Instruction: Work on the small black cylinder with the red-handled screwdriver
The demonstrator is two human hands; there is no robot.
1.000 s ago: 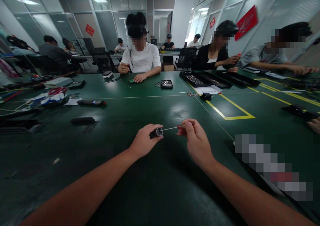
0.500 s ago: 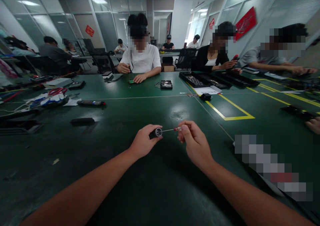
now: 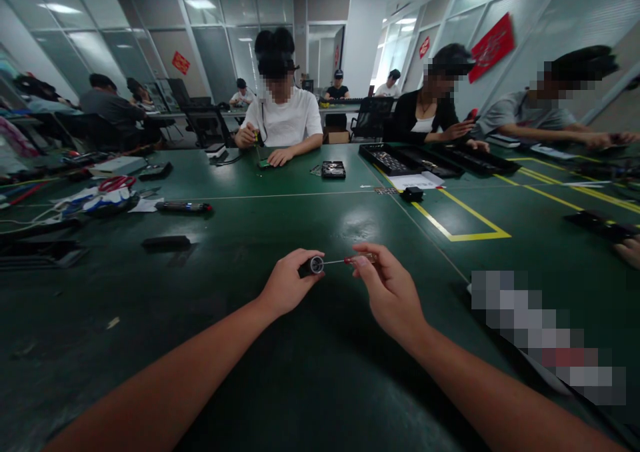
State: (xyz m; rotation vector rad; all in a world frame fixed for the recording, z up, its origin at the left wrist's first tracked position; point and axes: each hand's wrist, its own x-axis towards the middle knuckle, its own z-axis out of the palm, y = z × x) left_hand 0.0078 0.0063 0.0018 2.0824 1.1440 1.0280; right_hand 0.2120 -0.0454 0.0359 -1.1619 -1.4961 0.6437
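My left hand [image 3: 289, 280] is wrapped round a short black cylinder [image 3: 316, 265] with a pale metal ring at its open end, which faces right. Most of the cylinder's body is hidden by the fingers. Between thumb and fingertips my right hand [image 3: 393, 289] grips a screwdriver [image 3: 353, 260] with a red and clear handle. Its thin shaft points left and its tip is inside the ring; what the tip touches there is too small to tell. Both hands are just above the green table [image 3: 240, 365].
Left lie a dark pen-shaped tool [image 3: 184, 207], a black block [image 3: 166, 242] and a clutter of cables and gloves [image 3: 107, 199]. Ahead are a hard drive [image 3: 333, 169], black trays [image 3: 387, 159] and a small black part [image 3: 412, 194]. Several people sit across the table.
My right hand's fingers have shifted on the screwdriver handle, showing more of it, and its handle sits slightly nearer the cylinder. The left hand stays in place.
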